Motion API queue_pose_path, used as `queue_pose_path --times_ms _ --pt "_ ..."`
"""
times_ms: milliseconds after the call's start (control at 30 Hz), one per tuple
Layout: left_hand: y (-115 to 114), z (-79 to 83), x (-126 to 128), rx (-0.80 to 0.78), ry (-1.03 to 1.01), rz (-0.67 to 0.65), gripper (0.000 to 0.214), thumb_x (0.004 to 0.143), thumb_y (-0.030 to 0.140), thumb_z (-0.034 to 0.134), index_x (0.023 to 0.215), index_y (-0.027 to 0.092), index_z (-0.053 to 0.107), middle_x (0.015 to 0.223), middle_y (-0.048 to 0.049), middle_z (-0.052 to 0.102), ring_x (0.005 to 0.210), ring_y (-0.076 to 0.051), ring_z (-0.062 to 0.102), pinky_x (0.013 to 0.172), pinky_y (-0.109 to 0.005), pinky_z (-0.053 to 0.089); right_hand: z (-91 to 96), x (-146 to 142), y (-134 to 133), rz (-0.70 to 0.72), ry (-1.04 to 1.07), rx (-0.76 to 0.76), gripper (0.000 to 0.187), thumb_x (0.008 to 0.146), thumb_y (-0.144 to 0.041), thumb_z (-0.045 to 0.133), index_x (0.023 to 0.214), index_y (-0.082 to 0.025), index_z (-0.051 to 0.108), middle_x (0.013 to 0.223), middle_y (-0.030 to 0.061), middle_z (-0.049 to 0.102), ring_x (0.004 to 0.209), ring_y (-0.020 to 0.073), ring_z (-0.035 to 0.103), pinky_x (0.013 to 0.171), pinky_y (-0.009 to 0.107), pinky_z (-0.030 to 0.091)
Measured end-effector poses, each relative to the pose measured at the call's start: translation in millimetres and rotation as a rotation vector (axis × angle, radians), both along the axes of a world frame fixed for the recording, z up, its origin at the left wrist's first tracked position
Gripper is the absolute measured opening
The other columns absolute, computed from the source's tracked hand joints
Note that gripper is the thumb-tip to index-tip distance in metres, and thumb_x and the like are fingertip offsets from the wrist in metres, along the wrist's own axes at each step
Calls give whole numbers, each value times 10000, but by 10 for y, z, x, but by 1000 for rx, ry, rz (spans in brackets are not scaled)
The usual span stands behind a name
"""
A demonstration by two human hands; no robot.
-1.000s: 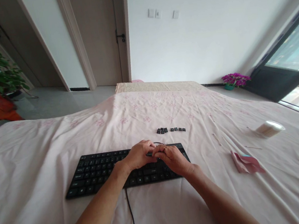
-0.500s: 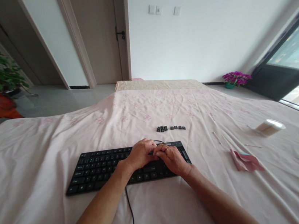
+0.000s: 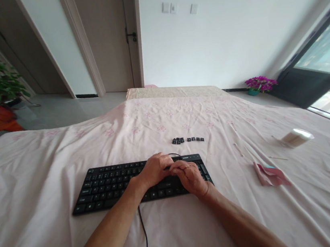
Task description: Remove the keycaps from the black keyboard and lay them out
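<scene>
A black keyboard (image 3: 109, 183) lies on the pink cloth, its right half partly under both hands. My left hand (image 3: 155, 169) reaches over its upper middle with fingers bent and closed. Against those fingertips, my right hand (image 3: 190, 176) rests over the keys near the right end, its fingers curled in. Whatever the fingertips hold or press is hidden between the hands. Just beyond the keyboard sit a cluster of loose black keycaps (image 3: 178, 140) and a short row of more keycaps (image 3: 195, 139).
A cable (image 3: 144, 227) runs from under the keyboard toward me. At the right lie a pink cloth piece (image 3: 270, 175), a cotton swab (image 3: 239, 150), another swab (image 3: 278, 158) and a clear tub of swabs (image 3: 296, 138). The bedspread-like cover (image 3: 95, 149) is wrinkled.
My right hand has turned slightly and its forearm has shifted a little to the right. Both hands stay together over the keyboard. The camera view has moved slightly.
</scene>
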State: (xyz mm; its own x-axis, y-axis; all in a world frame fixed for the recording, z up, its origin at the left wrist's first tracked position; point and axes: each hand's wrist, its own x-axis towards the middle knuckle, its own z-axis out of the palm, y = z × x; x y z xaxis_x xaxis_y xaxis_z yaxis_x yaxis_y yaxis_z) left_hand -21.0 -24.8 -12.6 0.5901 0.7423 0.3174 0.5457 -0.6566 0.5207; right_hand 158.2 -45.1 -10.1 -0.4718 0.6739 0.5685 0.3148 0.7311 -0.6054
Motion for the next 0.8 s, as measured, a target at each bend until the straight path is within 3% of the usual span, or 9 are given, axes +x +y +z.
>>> queue_pose_path --times_ms 133,267,400,533,600,800 --pt "-28 69 14 -60 -75 -35 254 902 401 534 850 182 653 841 -10 653 806 -152 581 780 -260 413 10 8 -3 -35 73 37 194 936 -160 457 852 -212 624 749 26 675 682 158 634 663 267 492" --pt "-78 153 60 -127 -146 -17 208 912 351 524 904 194 661 872 -9 656 823 -147 603 753 -238 438 66 12 -15 16 71 118 170 922 -134 476 917 -216 626 782 29 680 696 162 625 669 282 492" --pt "-43 186 108 -189 -233 94 174 856 272 596 1006 222 668 922 -1 687 858 -151 628 786 -241 462 122 41 -35 -19 198 121 210 920 -111 469 975 -227 636 880 38 687 808 174 635 746 310 498" --pt "198 187 157 -299 -326 284 322 764 151 648 1079 215 655 849 6 701 785 -139 655 751 -227 493 157 120 48 -271 428 -70 236 966 -190 402 936 -221 633 878 37 644 698 146 576 673 296 485" --pt "369 174 200 -282 -323 335 318 746 124 651 1051 212 668 831 5 700 770 -135 657 745 -223 497 157 171 122 -351 492 -122 234 976 -230 390 926 -215 618 920 41 630 625 127 523 611 279 467" --pt "752 64 373 -87 -84 362 293 726 109 669 996 223 682 855 7 690 775 -130 631 737 -217 473 113 280 252 -384 500 -125 247 968 -268 419 905 -199 647 1009 61 561 621 114 511 605 286 466"
